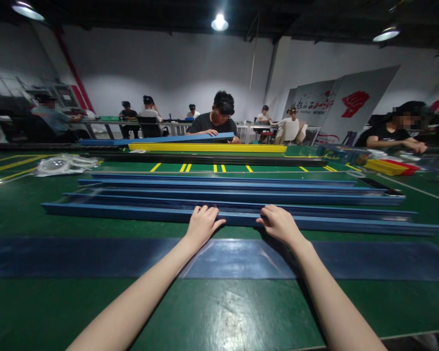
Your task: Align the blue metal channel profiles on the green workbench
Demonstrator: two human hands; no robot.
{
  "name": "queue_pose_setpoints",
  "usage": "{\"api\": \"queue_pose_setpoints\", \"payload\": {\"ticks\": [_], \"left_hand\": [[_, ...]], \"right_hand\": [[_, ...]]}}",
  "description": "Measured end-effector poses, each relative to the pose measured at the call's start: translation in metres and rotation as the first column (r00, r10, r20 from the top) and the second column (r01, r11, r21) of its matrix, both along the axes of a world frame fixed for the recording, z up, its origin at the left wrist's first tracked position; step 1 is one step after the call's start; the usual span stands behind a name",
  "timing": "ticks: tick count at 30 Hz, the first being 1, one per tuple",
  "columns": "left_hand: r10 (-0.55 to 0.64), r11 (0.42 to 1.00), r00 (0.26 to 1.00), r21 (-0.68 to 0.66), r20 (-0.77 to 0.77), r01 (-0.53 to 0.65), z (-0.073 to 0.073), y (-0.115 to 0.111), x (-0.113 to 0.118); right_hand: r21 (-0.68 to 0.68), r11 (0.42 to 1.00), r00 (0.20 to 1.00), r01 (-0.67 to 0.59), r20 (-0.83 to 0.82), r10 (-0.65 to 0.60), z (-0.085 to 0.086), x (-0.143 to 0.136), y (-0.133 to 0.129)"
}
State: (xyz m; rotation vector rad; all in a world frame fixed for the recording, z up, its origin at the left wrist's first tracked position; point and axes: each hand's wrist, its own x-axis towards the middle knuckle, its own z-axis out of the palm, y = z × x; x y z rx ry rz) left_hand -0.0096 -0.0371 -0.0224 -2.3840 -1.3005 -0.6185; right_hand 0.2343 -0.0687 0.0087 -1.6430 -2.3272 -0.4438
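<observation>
A long blue channel (131, 213) lies across the green table in front of me. My left hand (204, 222) is closed over its near wall, fingers over the top edge and thumb on the near side. To the right, my right hand (279, 222) curls its fingers over the same wall. Their fingertips are partly hidden behind the wall. Just behind lies another blue channel (314, 197), parallel to the first. Under my forearms a flat, glossy, transparent strip (237, 261) stretches across the table.
Farther back lie a black rail (205, 159) and a yellow channel (205, 147). A co-worker (212, 122) opposite holds a blue strip (161, 140). Plastic-wrapped parts (64, 164) are at left. A dark phone-like object (376, 183) and a yellow-red tray (389, 167) are at right.
</observation>
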Motion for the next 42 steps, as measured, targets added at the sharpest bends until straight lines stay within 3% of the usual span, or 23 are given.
{"api": "queue_pose_setpoints", "payload": {"ticks": [9,13,19,21,26,34,42], "left_hand": [[-0.007,0.996,0.999,-0.085,0.039,0.010,0.009,0.000,-0.001],[-0.017,0.974,0.971,-0.217,0.240,0.070,0.015,0.003,-0.002],[0.026,0.941,0.856,-0.302,0.516,0.153,0.021,0.004,-0.001],[0.005,0.944,0.873,-0.291,0.488,0.157,0.023,0.004,-0.001],[-0.087,0.975,0.970,-0.182,0.227,0.130,0.025,0.003,-0.003],[-0.166,0.979,0.985,-0.117,0.038,0.169,0.013,0.006,-0.007],[-0.170,0.981,0.985,-0.096,0.002,0.169,0.008,0.007,-0.008]], "right_hand": [[-0.015,1.000,1.000,0.007,-0.001,-0.007,0.001,0.000,0.000],[-0.020,1.000,1.000,0.003,-0.012,-0.004,0.002,0.000,-0.001],[-0.033,0.999,1.000,0.015,-0.023,-0.016,0.003,-0.001,-0.002],[-0.039,0.999,1.000,0.020,-0.018,-0.021,0.003,-0.001,-0.002],[-0.036,0.999,1.000,0.027,-0.009,-0.027,0.003,-0.001,-0.002],[-0.026,0.999,1.000,0.028,-0.008,-0.028,0.003,-0.001,-0.002],[-0.051,0.998,0.999,0.037,-0.004,-0.037,0.005,-0.002,-0.003]]}}
